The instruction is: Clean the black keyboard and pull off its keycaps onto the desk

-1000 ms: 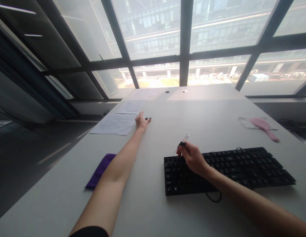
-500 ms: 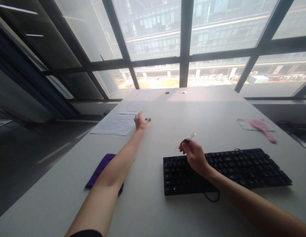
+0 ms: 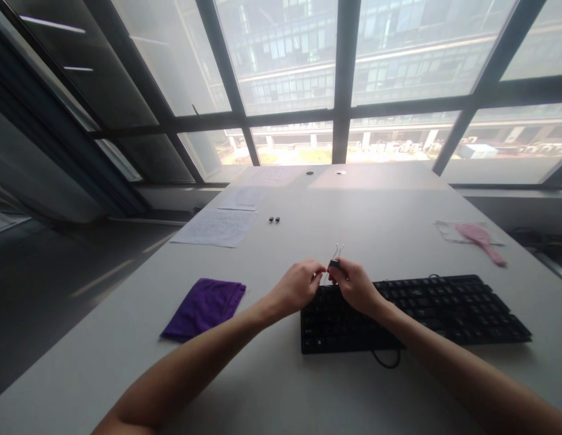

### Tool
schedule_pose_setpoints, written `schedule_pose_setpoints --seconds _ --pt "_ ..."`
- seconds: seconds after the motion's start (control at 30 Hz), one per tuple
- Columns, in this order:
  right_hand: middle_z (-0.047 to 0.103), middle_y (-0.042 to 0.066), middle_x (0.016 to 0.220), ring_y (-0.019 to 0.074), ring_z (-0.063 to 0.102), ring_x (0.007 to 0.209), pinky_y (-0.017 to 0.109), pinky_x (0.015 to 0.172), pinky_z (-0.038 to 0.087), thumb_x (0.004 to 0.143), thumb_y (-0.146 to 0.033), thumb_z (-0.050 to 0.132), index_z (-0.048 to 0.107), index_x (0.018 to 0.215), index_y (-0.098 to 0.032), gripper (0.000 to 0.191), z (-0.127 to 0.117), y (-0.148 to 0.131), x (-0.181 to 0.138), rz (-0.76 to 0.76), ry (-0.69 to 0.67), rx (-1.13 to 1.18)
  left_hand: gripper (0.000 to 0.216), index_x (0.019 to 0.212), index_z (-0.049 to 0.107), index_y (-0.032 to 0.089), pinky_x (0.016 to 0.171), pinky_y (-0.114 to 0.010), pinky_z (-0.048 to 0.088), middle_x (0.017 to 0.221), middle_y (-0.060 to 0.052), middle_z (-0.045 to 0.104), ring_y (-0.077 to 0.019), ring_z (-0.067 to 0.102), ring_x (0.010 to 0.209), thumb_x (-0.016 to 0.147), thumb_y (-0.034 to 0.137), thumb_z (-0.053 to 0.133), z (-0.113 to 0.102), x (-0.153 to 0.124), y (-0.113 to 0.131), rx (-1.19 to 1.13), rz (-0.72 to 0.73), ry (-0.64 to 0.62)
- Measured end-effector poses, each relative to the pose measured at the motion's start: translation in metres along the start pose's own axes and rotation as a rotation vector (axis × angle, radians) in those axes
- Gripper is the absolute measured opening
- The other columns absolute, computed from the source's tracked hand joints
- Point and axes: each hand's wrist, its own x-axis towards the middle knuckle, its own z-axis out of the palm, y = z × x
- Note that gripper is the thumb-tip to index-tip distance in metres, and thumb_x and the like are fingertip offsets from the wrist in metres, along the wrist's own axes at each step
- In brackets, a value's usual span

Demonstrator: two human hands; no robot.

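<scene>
Above the left end of the black keyboard (image 3: pixel 416 314), my right hand (image 3: pixel 357 285) pinches a black binder clip (image 3: pixel 334 263), its silver wire handles pointing up. My left hand (image 3: pixel 299 283) is closed, thumb and fingertips together, and meets the clip from the left. Something thin and pale shows between the two hands, too small to make out. Farther off, two small black objects (image 3: pixel 274 220) lie side by side on the white table (image 3: pixel 353 211).
A folded purple cloth (image 3: pixel 203 308) lies left of the keyboard. Written sheets of paper (image 3: pixel 212 228) lie along the left edge. At the right, a pink hairbrush (image 3: pixel 480 237) rests partly on a pale flat packet (image 3: pixel 447 231). The keyboard's cable (image 3: pixel 389 365) loops out in front.
My left hand has come back from the small black objects near the papers to the binder clip. Two small objects now show there. The clip's handles have turned more upright in my right hand.
</scene>
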Motion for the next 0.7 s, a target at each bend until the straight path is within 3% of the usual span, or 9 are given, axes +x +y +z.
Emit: schedule_pose_setpoints --seconds 0.2,0.43,0.7 --pt "0.059 -0.001 0.068 0.0144 0.051 0.065 0.026 0.063 0.038 0.095 -0.023 0.048 0.055 0.075 -0.019 0.022 -0.001 -0.002 -0.001 -0.007 -0.050 -0.029 0.027 0.109 0.066 0.017 0.088 -0.032 0.048 0.101 -0.008 0.068 -0.0206 0.062 0.097 0.092 0.011 0.046 0.020 -0.022 0.004 -0.012 -0.054 0.012" --pt "0.057 -0.002 0.070 0.0138 0.048 0.067 0.026 0.063 0.035 0.096 -0.024 0.047 0.053 0.075 -0.019 0.023 -0.001 -0.004 -0.003 -0.044 -0.108 -0.083 0.024 0.097 0.063 0.018 0.086 -0.032 0.047 0.093 -0.006 0.063 -0.0205 0.058 0.094 0.085 0.005 0.046 0.032 -0.026 -0.003 -0.001 -0.040 0.041" --pt "0.052 -0.002 0.066 0.0139 0.043 0.064 0.026 0.061 0.034 0.094 -0.021 0.049 0.049 0.071 -0.019 0.024 0.000 -0.004 -0.002 -0.068 -0.143 -0.125 0.021 0.089 0.060 0.018 0.082 -0.034 0.047 0.089 -0.007 0.061 -0.0207 0.055 0.087 0.091 0.009 0.041 0.041 -0.028 -0.006 0.023 -0.025 0.103"
